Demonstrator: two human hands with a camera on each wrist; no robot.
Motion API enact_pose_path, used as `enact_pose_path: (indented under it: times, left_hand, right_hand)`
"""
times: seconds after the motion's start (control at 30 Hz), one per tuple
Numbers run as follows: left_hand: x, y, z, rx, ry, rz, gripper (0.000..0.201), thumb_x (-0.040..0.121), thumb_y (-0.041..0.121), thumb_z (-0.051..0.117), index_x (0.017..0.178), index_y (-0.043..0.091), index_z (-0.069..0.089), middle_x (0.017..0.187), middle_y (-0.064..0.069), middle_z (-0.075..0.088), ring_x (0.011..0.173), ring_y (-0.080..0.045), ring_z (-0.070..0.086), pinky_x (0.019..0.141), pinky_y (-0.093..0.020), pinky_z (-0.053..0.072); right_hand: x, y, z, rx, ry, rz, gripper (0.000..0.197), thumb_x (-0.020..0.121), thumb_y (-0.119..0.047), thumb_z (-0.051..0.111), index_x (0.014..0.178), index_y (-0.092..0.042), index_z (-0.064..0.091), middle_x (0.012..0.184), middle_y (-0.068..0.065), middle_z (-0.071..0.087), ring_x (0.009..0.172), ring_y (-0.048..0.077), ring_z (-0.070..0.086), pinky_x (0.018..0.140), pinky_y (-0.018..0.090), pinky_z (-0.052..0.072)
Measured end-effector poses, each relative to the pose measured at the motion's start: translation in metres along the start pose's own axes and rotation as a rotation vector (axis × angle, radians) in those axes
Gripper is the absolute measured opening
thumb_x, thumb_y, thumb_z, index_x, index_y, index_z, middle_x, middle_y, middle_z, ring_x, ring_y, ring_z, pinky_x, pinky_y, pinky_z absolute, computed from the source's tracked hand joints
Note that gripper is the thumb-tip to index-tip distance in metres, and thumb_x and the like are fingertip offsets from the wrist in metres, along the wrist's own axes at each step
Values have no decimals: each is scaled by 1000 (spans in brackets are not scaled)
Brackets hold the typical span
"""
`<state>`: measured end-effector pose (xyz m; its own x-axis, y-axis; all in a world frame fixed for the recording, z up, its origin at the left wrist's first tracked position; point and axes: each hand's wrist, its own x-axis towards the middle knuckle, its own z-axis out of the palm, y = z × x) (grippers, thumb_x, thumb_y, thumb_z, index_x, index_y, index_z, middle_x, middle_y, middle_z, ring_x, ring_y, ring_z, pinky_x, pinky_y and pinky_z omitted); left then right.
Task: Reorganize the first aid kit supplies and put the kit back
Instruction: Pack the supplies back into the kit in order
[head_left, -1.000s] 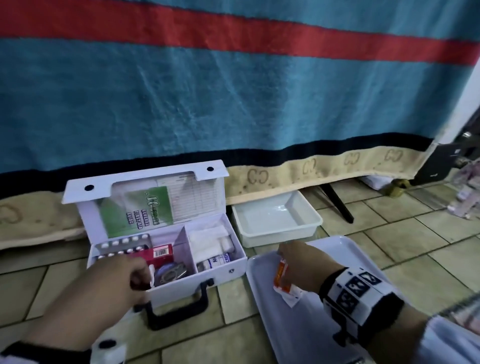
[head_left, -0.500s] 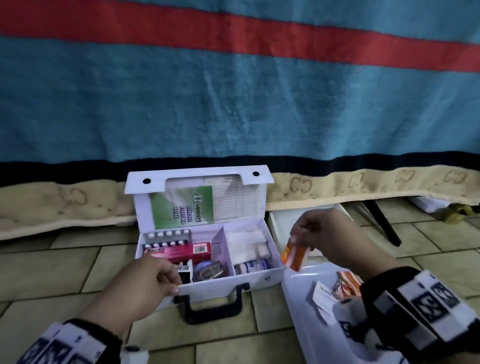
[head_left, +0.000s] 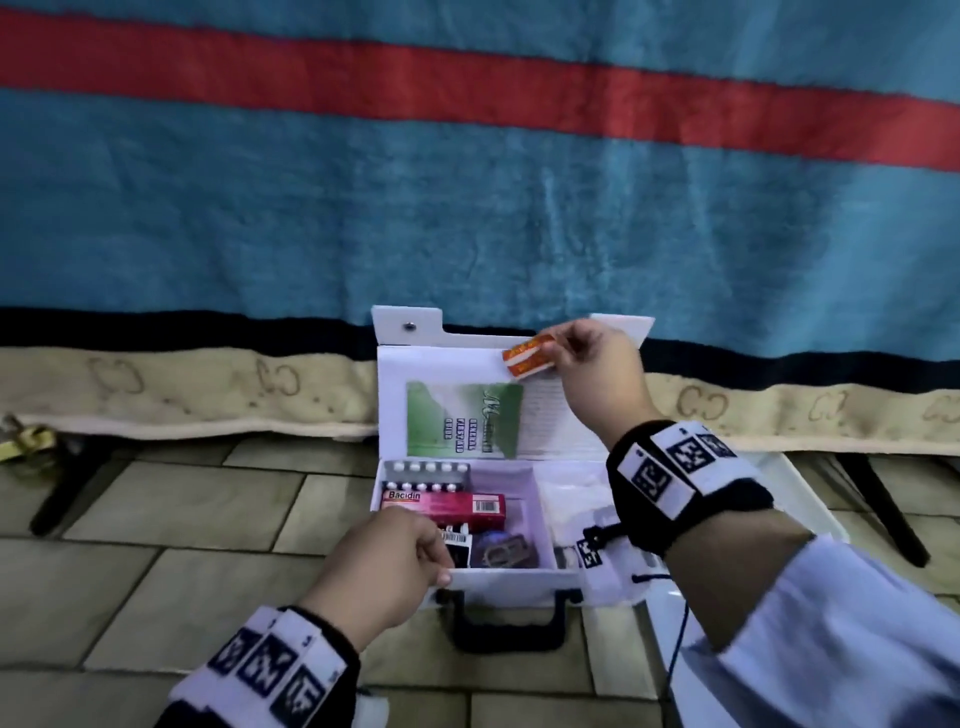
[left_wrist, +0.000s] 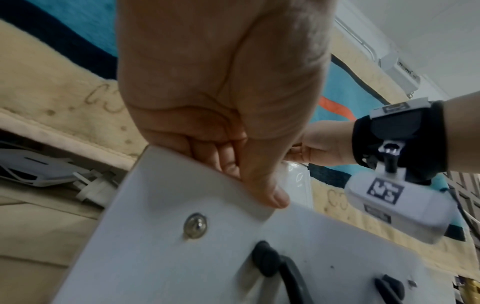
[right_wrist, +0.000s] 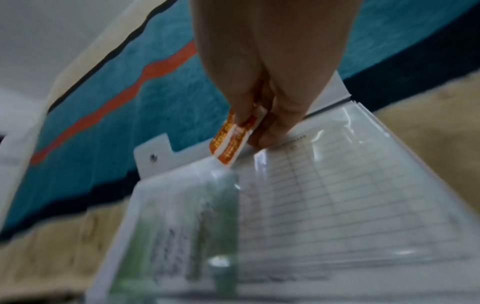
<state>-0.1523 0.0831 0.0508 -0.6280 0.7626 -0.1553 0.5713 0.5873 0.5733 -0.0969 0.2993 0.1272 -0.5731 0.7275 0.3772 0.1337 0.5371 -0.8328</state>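
Observation:
A white first aid kit (head_left: 498, 579) stands open on the tiled floor, its lid (head_left: 452, 369) upright. My left hand (head_left: 400, 558) grips the kit's front wall (left_wrist: 182, 197), thumb outside and fingers inside. My right hand (head_left: 582, 358) pinches a small orange-and-white packet (head_left: 527, 356) at the top edge of the lid's clear pocket (right_wrist: 337, 185); the packet (right_wrist: 231, 142) points down at that edge. Inside lie a blister pack (head_left: 426, 475), a red Bacidin box (head_left: 444, 506), a tape roll (head_left: 501, 551) and white gauze (head_left: 571, 493). A green booklet (head_left: 465, 421) sits in the lid.
A blue blanket with a red stripe (head_left: 467, 156) hangs right behind the kit. A white tray (head_left: 670, 670) lies on the floor to the right, partly under my right arm. Black legs (head_left: 883, 509) stand at right and left. The kit's black handle (head_left: 506, 618) faces me.
My right hand lifted the orange packet from the tray on the right up to the top of the kit's lid. My left hand stayed on the kit's front wall.

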Motion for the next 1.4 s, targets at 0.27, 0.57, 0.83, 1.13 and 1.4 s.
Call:
enact_pose_path:
  times: [0.27, 0.57, 0.83, 1.13, 1.4]
  left_hand:
    - [0, 0, 1, -33, 17, -36, 28, 74, 23, 74, 52, 30, 57, 56, 12, 57, 56, 0, 50, 51, -16, 34]
    - [1, -1, 0, -43, 7, -30, 27, 73, 22, 74, 52, 29, 59, 59, 11, 59, 56, -1, 51, 52, -16, 36]
    - [2, -1, 2, -44, 10, -34, 30, 73, 22, 75, 49, 31, 58, 58, 10, 59, 58, -3, 52, 57, -17, 38]
    - [0, -1, 2, -52, 16, -33, 28, 74, 22, 74, 52, 29, 58, 61, 10, 61, 61, -5, 55, 60, -18, 43]
    - [-3, 2, -1, -18, 27, -19, 27, 75, 24, 73, 54, 29, 58, 60, 11, 60, 60, 0, 52, 56, -16, 38]
  right_hand:
    - [-13, -3, 3, -618, -303, -285, 23, 87, -10, 58, 101, -18, 73, 105, 1, 71, 103, 21, 60, 89, 24, 40]
    - [-11, -17, 15, -742, -472, -172, 25, 84, -2, 55, 95, -21, 68, 90, 2, 70, 83, 21, 65, 69, 26, 50]
    - [-16, -25, 18, -758, -446, -122, 26, 88, -7, 49, 102, -26, 61, 100, 1, 67, 94, 24, 63, 76, 28, 46]
    - [-16, -15, 22, -586, -352, -22, 25, 83, -3, 58, 84, -27, 65, 88, 2, 70, 87, 21, 65, 81, 32, 54]
    - [-13, -14, 19, -523, -360, 18, 17, 83, -9, 65, 84, -26, 68, 81, -3, 70, 89, 15, 66, 80, 19, 48]
